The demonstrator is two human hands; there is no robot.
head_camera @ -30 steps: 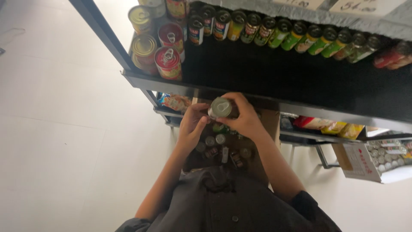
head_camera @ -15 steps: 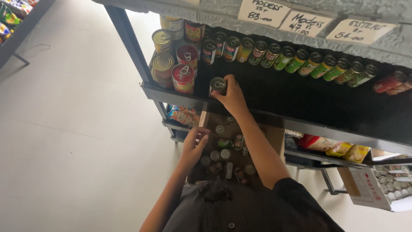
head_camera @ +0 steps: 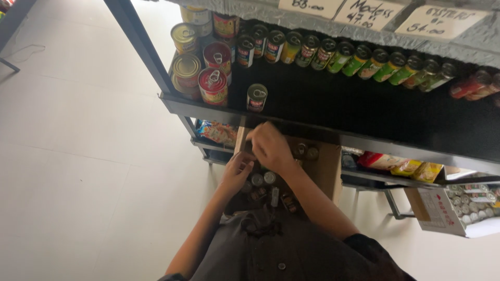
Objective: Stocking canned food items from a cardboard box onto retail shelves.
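A small green-labelled can (head_camera: pixel 257 97) stands alone near the front edge of the black shelf (head_camera: pixel 323 132). My right hand (head_camera: pixel 268 148) hovers below the shelf edge over an open cardboard box (head_camera: pixel 327 169), fingers loosely bent with nothing in them. My left hand (head_camera: pixel 238 171) reaches into the box's left side, its fingertips down among several small cans (head_camera: pixel 263 179). Whether it grips one is hidden.
Red and gold cans (head_camera: pixel 212 86) are stacked at the shelf's left end. A row of green-labelled cans (head_camera: pixel 359 60) lines the back. Packets (head_camera: pixel 396 165) lie on the lower shelf. Another box of cans (head_camera: pixel 458 205) sits at the right. Pale floor (head_camera: pixel 78 156) lies to the left.
My right hand carried a small can up from the box, set it on the shelf and came back down empty. My left hand let go of that can and went down into the box.
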